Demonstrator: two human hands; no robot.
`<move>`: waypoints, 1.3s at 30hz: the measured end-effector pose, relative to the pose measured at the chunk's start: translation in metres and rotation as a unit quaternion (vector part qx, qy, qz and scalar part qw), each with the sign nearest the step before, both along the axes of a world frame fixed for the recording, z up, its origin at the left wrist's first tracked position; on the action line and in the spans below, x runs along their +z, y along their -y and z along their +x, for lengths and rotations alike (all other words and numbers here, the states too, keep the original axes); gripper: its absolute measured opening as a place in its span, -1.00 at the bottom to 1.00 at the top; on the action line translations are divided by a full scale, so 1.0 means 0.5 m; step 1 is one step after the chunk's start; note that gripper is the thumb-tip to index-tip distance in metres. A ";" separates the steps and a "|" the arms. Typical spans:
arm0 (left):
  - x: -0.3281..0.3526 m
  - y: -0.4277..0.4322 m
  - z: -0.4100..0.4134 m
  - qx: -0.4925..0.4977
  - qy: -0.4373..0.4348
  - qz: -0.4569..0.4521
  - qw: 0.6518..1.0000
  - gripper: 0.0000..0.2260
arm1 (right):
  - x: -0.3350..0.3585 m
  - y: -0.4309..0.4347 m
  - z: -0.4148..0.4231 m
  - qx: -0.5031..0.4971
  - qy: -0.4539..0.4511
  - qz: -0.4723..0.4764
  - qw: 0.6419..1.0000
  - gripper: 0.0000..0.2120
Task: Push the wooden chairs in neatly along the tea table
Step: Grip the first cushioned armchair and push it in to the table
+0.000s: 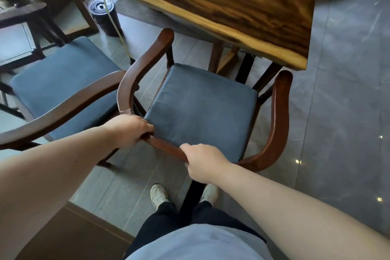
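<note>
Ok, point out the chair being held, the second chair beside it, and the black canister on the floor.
Held chair (200, 101): head view, middle of its blue seat cushion.
Second chair (63, 78): head view, on its blue cushion.
Black canister (101, 7): head view, on its round lid.

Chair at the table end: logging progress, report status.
Left hand and right hand grip the chair back rail. Seat not yet under the table. Second chair close on left.
</note>
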State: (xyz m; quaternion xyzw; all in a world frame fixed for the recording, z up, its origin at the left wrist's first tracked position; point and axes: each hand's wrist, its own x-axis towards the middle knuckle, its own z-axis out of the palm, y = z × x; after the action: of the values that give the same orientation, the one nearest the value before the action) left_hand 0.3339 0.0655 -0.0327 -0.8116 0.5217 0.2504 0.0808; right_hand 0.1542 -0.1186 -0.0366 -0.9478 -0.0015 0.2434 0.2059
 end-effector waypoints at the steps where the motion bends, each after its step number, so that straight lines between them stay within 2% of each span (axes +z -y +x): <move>1: 0.000 0.001 0.004 -0.001 0.002 0.001 1.000 -0.76 | -0.001 0.010 -0.007 -0.004 0.003 0.018 1.000 -0.67; 5: 0.006 0.002 -0.008 -0.015 0.014 -0.009 1.000 -0.76 | -0.020 0.106 -0.097 -0.042 0.006 0.097 0.994 -0.45; 8: 0.024 0.032 -0.047 -0.053 0.003 -0.048 0.997 -0.65 | -0.053 0.203 -0.160 -0.050 -0.034 0.039 0.997 -0.42; 10: 0.029 0.074 -0.094 -0.071 -0.020 -0.046 0.996 -0.62 | -0.071 0.257 -0.167 -0.038 -0.075 -0.022 0.996 -0.45; 13: 0.020 0.113 -0.147 -0.060 -0.011 -0.005 0.998 -0.68 | -0.086 0.303 -0.133 0.059 -0.112 -0.100 0.987 -0.74; 14: 0.017 0.117 -0.151 -0.057 0.005 -0.005 0.998 -0.70 | -0.086 0.312 -0.118 0.093 -0.131 -0.112 0.981 -0.78; 17: 0.010 0.107 -0.153 -0.054 0.016 -0.008 0.998 -0.74 | -0.095 0.316 -0.101 0.145 -0.178 -0.110 0.967 -0.79; 25: 0.017 0.128 -0.131 -0.056 0.038 -0.031 0.997 -0.73 | -0.089 0.339 -0.087 0.145 -0.152 -0.110 0.972 -0.80; 39: 0.008 0.111 -0.157 -0.043 0.025 -0.026 0.998 -0.75 | -0.100 0.329 -0.101 0.161 -0.144 -0.106 0.971 -0.84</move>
State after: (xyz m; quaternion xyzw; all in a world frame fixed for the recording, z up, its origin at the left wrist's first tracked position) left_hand 0.2552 0.0101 -0.0286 -0.7962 0.5604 0.2126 0.0829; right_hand 0.1037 -0.2831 -0.0867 -0.9064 -0.0984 0.4063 0.0602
